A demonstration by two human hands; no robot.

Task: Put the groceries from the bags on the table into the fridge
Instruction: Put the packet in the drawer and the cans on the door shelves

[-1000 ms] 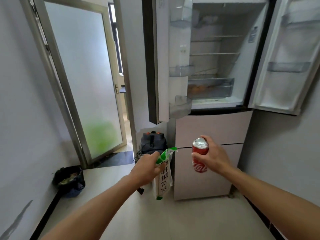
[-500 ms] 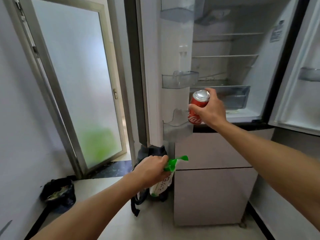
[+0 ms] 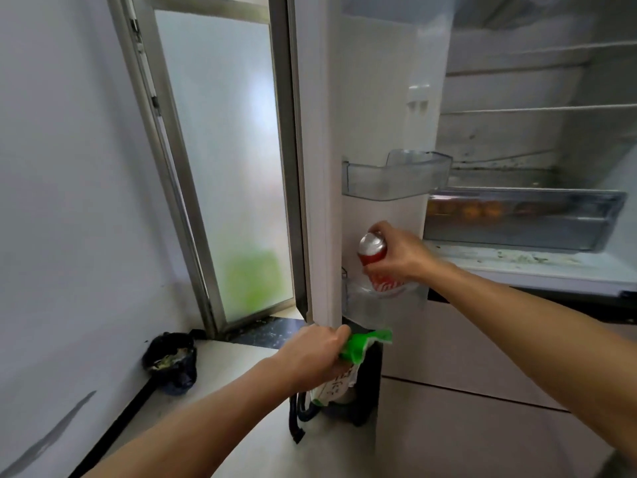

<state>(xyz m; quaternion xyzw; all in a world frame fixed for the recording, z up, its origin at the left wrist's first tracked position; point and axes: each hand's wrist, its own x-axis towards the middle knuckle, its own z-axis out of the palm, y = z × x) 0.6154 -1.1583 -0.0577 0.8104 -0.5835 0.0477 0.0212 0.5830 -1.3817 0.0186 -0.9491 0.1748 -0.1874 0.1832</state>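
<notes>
**Can half inside the lowest door bin; packet held low in the other hand.**

Nearest, the left hand (image 3: pixel 313 353) is closed in a fist round the top of a green-and-white plastic food packet (image 3: pixel 362 346), which hangs below the open white fridge door (image 3: pixel 375 98). Beyond it, the right hand (image 3: pixel 400 257) wraps curled fingers round the red aluminium drink can (image 3: pixel 372 248) from the right. The can's long axis is near upright, its silver top towards the camera, and its base is already behind the wall of the clear plastic lowest door bin (image 3: pixel 358 305), about midway between the bin's ends. I cannot tell whether it touches the bin's floor. The room looks ample: a straight lowering, then letting go. Above sits a second clear door bin (image 3: pixel 396 181), and farther in is a grey-fronted crisper drawer (image 3: pixel 517 232).
</notes>
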